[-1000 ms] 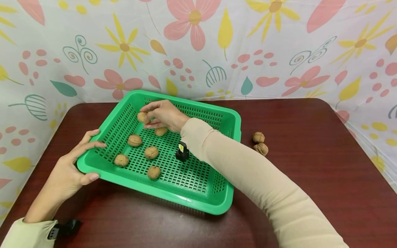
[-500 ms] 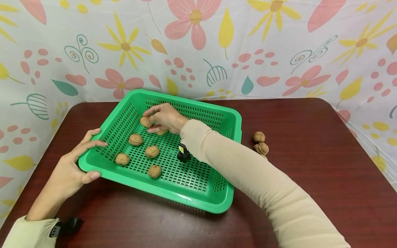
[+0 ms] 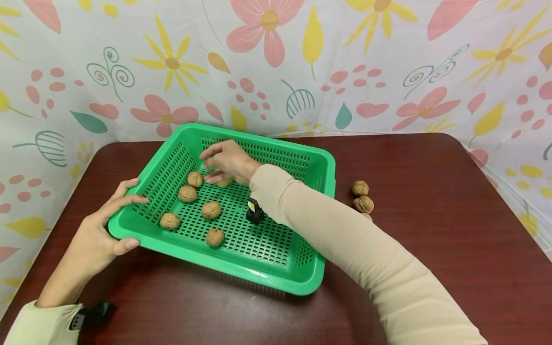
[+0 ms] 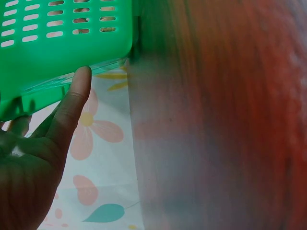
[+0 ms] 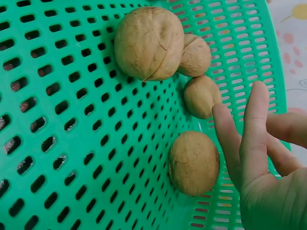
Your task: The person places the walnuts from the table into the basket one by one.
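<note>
A green plastic basket point(image 3: 215, 261) with slotted sides stands on the table, several walnuts spread over its bottom. My left hand point(image 3: 97, 227) grips its near left corner, fingers over the rim and thumb at the front edge; in the left wrist view the thumb point(image 4: 72, 103) lies along the underside of the rim. Inside the basket's far left part is my right hand point(image 3: 230, 162), holding nothing, its fingers loosely spread. Just beyond its fingertips sits a walnut point(image 3: 195, 179), near another walnut point(image 3: 187, 193). A walnut point(image 3: 224, 183) is partly hidden under the right hand.
Right of the basket, two walnuts point(image 3: 362, 196) lie on the dark red wooden table point(image 3: 431, 211), a third mostly hidden by the right sleeve point(image 3: 345, 230). A flower-printed cloth point(image 3: 276, 72) hangs behind the table.
My right hand has lowered a walnut into the basket's far left area and let go of it; the walnut now rests beside another. The left hand stays on the corner.
</note>
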Tool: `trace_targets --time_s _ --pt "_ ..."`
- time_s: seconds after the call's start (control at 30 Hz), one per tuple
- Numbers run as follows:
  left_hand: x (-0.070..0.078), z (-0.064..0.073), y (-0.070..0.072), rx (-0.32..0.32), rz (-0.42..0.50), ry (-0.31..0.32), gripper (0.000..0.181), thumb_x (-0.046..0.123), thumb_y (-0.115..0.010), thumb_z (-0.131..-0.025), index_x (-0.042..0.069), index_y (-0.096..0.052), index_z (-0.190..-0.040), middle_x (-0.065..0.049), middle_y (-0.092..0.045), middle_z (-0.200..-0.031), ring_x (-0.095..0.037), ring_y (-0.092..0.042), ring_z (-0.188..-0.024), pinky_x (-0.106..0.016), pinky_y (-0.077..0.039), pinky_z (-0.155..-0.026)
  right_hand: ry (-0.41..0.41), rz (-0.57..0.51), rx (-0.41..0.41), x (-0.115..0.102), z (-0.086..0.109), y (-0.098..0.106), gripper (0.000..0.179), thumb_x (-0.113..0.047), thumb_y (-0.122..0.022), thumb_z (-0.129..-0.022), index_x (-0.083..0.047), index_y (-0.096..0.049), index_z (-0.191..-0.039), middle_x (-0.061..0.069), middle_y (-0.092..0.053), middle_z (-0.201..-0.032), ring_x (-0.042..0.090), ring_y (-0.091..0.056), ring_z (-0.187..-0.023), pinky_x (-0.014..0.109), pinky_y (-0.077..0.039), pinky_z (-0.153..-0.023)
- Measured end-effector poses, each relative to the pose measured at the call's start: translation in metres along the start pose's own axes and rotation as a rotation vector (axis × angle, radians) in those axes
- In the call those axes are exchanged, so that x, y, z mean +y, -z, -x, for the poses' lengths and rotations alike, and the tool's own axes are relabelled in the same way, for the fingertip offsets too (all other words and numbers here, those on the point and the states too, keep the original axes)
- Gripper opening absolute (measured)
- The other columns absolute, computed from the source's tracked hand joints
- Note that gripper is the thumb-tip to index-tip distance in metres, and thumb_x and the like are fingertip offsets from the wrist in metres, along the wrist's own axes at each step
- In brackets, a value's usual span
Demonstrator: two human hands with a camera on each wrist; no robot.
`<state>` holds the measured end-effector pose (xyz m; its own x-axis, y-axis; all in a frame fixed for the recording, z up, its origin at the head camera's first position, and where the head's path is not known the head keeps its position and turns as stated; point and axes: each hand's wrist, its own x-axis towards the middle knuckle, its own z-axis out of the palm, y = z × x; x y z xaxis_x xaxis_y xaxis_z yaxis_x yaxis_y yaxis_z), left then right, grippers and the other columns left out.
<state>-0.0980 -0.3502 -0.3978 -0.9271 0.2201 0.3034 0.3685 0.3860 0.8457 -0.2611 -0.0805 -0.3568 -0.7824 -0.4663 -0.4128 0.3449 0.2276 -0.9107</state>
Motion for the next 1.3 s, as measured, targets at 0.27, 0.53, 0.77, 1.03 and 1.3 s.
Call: trace_targets --time_s 0.27,0.53,0.77,1.03,1.3 --pt "-0.003 -0.003 0.001 -0.017 -0.026 0.002 0.07 0.004 -0.093 -0.068 -0.002 -0.063 -0.131 0.001 -0.039 -0.165 -0.003 -0.049 -0.135 -0.007 -0.043 -0.094 0.03 -0.054 -0.038 -0.009 0.007 0.005 0.035 -0.005 -0.06 -0.104 -0.004 -0.065 -0.139 0.011 -0.056 -0.147 0.024 -0.072 -0.084 0.043 -0.06 -0.094" --pt "-0.011 -0.009 -0.001 -0.021 0.013 -0.028 0.069 0.002 -0.092 -0.068 -0.005 -0.063 -0.13 0.0 -0.039 -0.165 -0.005 -0.046 -0.14 -0.007 -0.042 -0.095 0.109 0.005 -0.149 -0.028 0.037 0.019 0.028 -0.008 -0.062 -0.104 -0.003 -0.067 -0.132 0.013 -0.063 -0.14 0.035 -0.074 -0.107 0.043 -0.062 -0.089" --pt "-0.01 -0.009 0.001 -0.023 -0.041 -0.013 0.07 0.003 -0.093 -0.067 -0.002 -0.064 -0.13 0.003 -0.039 -0.165 -0.001 -0.045 -0.14 -0.007 -0.041 -0.095 0.205 0.057 -0.189 -0.042 0.086 0.062 0.026 -0.009 -0.061 -0.104 -0.005 -0.066 -0.129 0.012 -0.067 -0.131 0.033 -0.074 -0.111 0.045 -0.061 -0.091" --pt "-0.009 -0.003 0.007 -0.008 -0.059 -0.022 0.073 0.001 -0.093 -0.064 -0.001 -0.065 -0.131 0.002 -0.04 -0.165 0.0 -0.047 -0.138 -0.006 -0.041 -0.094 0.272 0.151 -0.084 -0.044 0.144 0.121 0.032 -0.009 -0.061 -0.102 -0.004 -0.066 -0.133 0.015 -0.066 -0.136 0.033 -0.075 -0.108 0.04 -0.063 -0.079" --pt "-0.008 -0.001 0.01 -0.01 -0.079 -0.01 0.074 -0.001 -0.093 -0.062 0.0 -0.065 -0.131 0.002 -0.039 -0.165 -0.001 -0.05 -0.134 -0.005 -0.043 -0.091 0.25 0.232 0.023 -0.006 0.191 0.18 0.032 -0.009 -0.063 -0.103 -0.006 -0.067 -0.135 0.013 -0.067 -0.136 0.032 -0.075 -0.107 0.041 -0.063 -0.077"
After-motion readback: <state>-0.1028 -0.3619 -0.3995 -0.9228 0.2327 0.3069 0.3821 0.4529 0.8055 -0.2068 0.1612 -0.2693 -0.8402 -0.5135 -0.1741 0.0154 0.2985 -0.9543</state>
